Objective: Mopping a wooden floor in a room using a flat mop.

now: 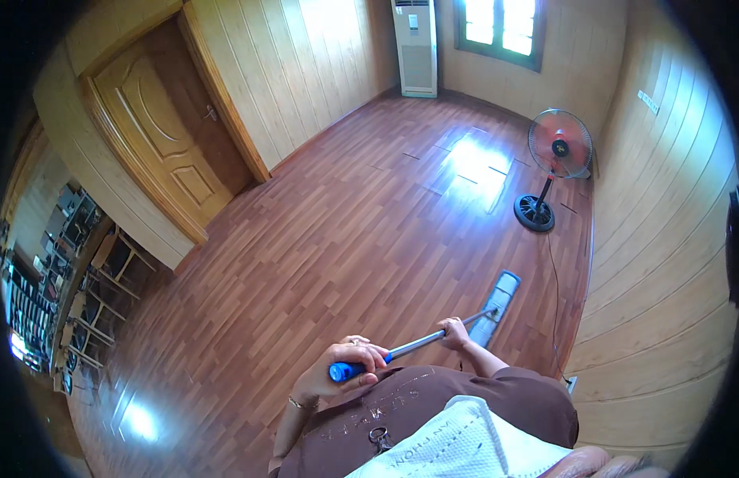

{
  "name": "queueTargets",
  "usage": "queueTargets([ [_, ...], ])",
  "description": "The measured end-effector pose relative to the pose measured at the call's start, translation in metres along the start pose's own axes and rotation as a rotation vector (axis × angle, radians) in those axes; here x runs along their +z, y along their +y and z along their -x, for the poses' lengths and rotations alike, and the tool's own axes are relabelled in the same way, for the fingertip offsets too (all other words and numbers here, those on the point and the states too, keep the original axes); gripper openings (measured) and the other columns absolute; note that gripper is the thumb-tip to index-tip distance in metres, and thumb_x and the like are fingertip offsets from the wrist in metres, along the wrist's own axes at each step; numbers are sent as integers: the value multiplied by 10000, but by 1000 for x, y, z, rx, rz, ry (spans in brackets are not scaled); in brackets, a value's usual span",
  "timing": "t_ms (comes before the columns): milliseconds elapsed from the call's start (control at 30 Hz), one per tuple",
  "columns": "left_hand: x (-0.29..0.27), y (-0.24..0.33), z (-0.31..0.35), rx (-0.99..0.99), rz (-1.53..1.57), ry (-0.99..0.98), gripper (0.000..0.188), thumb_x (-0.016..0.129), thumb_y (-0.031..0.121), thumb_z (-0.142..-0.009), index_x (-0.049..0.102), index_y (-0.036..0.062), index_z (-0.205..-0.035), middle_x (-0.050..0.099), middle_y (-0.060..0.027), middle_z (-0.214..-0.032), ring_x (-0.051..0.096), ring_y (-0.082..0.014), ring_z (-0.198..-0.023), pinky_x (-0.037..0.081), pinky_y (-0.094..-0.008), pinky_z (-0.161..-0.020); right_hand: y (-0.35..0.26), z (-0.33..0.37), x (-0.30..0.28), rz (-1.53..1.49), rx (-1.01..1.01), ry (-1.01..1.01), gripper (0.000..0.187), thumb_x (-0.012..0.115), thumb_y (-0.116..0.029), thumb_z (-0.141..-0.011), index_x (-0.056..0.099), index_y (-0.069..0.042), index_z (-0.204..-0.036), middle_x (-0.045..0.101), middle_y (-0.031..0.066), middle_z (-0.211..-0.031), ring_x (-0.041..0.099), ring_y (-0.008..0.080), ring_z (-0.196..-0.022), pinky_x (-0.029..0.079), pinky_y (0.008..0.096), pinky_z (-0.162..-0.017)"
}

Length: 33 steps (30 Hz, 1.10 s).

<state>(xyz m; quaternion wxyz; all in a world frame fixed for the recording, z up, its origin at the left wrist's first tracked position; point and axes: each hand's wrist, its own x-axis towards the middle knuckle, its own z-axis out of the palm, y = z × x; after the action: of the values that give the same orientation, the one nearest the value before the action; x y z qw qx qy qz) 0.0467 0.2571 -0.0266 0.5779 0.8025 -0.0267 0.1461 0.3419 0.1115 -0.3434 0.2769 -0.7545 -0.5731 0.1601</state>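
A flat mop (506, 291) with a long pale blue head lies on the wood-plank floor, ahead of me and to the right. Its metal pole slants up toward my body and ends in a blue grip. My left hand (355, 358) is closed around the pole at the blue grip, close to my chest. Farther down the pole, nearer the mop head, my right hand (454, 333) is wrapped round the metal shaft. Part of the mop head is hidden behind my right forearm.
A standing fan (537, 213) is by the right wall, its cord (555, 287) trailing along the floor to a socket (572, 385). At the far end stands a tall white air conditioner (418, 68). Chairs (115, 259) line a counter at left, past a wooden door (158, 119).
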Motion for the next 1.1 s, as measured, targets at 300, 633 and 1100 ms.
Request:
queueTargets([
  [300, 12, 25, 22, -81, -256, 121, 124, 731, 146, -780, 619, 96, -795, 685, -21, -917, 635, -219, -1057, 313, -419, -1003, -19, -99, 46, 61, -212, -40, 266, 714, -259, -559, 649, -234, -816, 598, -39, -953, 528, 258, -1089, 400, 500, -832],
  [633, 28, 58, 66, -95, -578, 389, 131, 742, 143, -691, 624, 99, -726, 689, -34, -787, 679, -218, -891, 396, -417, -918, -115, -173, 148, -214, -548, -410, 189, 674, -295, -641, 589, -215, -790, 596, -2, -806, 602, 224, -893, 358, 517, -672],
  [1100, 62, 139, 141, 83, -743, 413, 303, 827, 266, -654, 547, 149, -644, 527, 16, -551, 558, -172, -516, 490, -344, -695, -326, -67, 213, -271, -1066, -802, 256, 717, -393, -691, 569, -201, -773, 621, 18, -810, 626, 284, -817, 459, 460, -663],
])
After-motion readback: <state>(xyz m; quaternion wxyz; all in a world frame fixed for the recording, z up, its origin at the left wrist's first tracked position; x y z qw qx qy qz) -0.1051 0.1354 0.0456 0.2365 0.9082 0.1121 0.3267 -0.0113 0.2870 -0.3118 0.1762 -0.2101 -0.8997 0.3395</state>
